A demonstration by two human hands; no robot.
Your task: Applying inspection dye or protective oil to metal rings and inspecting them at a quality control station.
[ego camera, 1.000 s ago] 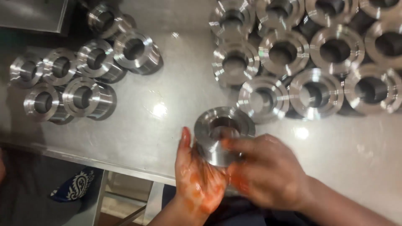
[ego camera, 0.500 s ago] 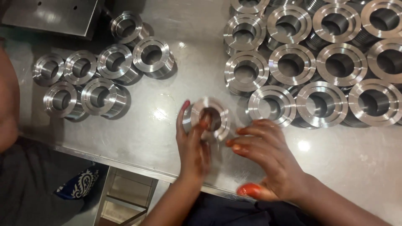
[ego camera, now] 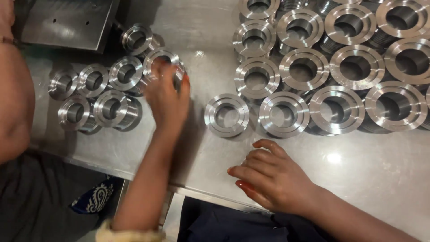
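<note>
Flanged steel ring (ego camera: 162, 60), shiny machined metal w/ a round bore, sits at the right edge of the small cluster of similar rings (ego camera: 96, 94) on the left of the desk (ego camera: 358, 179); left hand (ego camera: 166, 98) is on it, fingers curled over its rim, though a firm grip can't be confirmed since the hand is blurred. Desk is brushed grey sheet steel, faintly scuffed, w/ bright light spots reflecting near the front edge. Right hand (ego camera: 273, 177) lies flat on the bare desk near that edge, fingers spread and relaxed, holding nothing; reddish stain on fingertips. Just beyond it stands a single flanged ring (ego camera: 226, 115), upright w/ bore facing up, touching or nearly touching the big batch of wider flanged rings (ego camera: 340, 76) packed in rows across the upper right, some stacked. Small-cluster rings lie partly tilted on their sides, ribbed bodies showing. Grey metal plate w/ holes (ego camera: 67, 22) sits at the top left corner. Another person's bare arm (ego camera: 15, 98) intrudes at the far left edge, above dark cloth & a blue patterned fabric (ego camera: 96, 199) below the desk.
</note>
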